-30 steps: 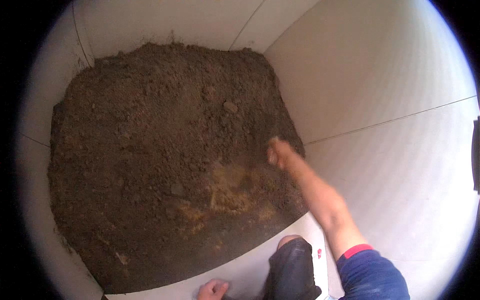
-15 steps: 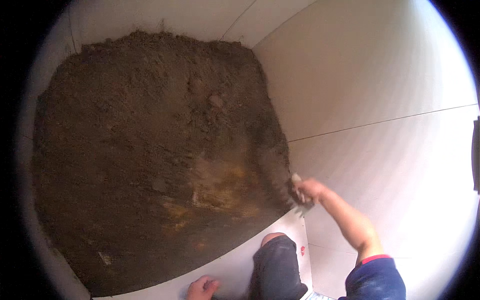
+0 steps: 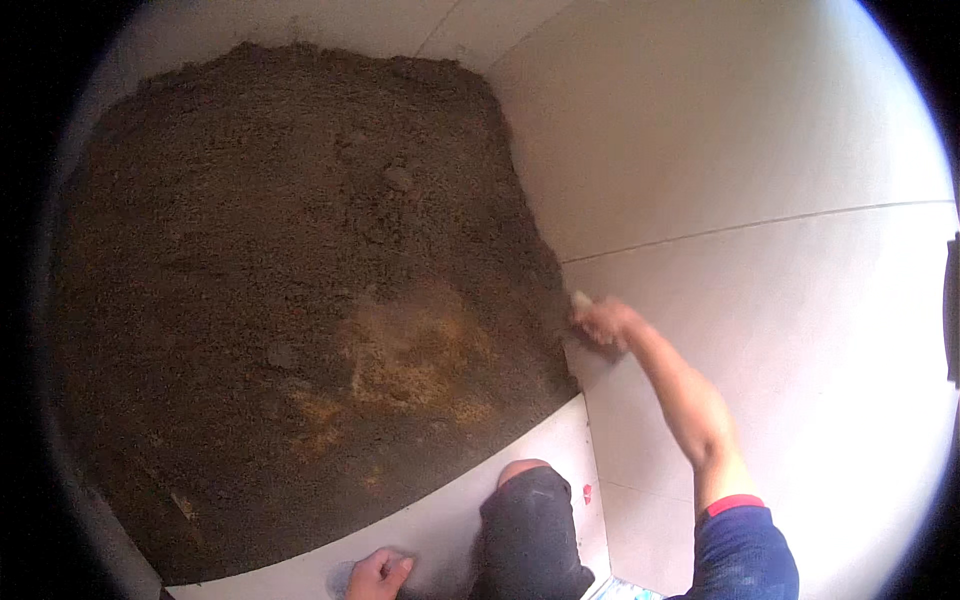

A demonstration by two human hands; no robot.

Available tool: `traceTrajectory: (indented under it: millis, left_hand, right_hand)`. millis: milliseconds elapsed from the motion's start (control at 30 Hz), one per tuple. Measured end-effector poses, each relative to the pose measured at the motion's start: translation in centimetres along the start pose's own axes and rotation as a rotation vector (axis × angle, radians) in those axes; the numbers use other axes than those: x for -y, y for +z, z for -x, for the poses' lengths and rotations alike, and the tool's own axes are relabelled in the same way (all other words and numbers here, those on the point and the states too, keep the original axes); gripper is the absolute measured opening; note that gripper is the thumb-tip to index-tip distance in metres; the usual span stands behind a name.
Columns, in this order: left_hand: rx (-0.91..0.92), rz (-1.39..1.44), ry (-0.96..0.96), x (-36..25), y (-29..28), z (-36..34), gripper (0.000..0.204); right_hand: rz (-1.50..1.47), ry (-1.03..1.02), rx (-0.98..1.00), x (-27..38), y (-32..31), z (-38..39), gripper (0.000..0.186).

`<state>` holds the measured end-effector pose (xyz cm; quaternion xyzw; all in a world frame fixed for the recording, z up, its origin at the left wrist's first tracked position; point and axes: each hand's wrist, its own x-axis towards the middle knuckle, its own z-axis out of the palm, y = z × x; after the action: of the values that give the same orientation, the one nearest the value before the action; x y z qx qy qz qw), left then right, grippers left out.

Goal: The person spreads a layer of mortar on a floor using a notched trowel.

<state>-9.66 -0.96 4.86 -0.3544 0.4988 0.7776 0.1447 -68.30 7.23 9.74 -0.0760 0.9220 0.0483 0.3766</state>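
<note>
My right hand (image 3: 610, 321) is closed round the pale handle of a trowel (image 3: 581, 299) at the right edge of a bed of dark, damp mortar or soil (image 3: 230, 230). Its dark blade shows below my fingers, blurred by motion, close to the tiled wall. Low in the view, my left hand (image 3: 378, 574) is curled with the thumb over the fingers, and nothing shows in it. It lies near the pale ledge (image 3: 440, 512) along the near side of the bed.
Large pale wall tiles (image 3: 760, 120) rise on the right, with a thin joint between them. A lighter, yellowish patch (image 3: 410, 350) and a small lump (image 3: 398, 178) mark the bed. My bent knee (image 3: 530, 530) is beside the ledge. A small red mark (image 3: 587, 494) sits near the corner.
My right hand and the trowel have moved farther away along the wall edge. The whole view has shifted slightly, and my left hand stays curled.
</note>
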Motion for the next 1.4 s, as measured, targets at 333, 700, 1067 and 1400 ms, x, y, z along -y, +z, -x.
traceTrajectory:
  millis: [333, 700, 1067, 1400]
  left_hand:
    - [-0.015, -0.048, 0.015, 1.7, 0.1, -0.7, 0.025]
    - [-0.023, -0.011, -0.059, 1.2, -1.1, 0.6, 0.025]
    - [0.012, -0.288, 0.004, 6.9, -0.4, -1.4, 0.023]
    - [0.041, -0.285, -0.117, 4.6, -0.9, 0.4, 0.028]
  right_hand:
    - [-0.007, -0.022, 0.373, 4.5, -1.3, 6.6, 0.025]
    - [0.147, -0.115, 0.249, 17.7, -3.7, -4.1, 0.027]
    - [0.138, -0.280, 0.307, 12.9, -4.5, 4.9, 0.016]
    - [0.117, 0.057, 0.535, 10.2, 1.1, -3.0, 0.013]
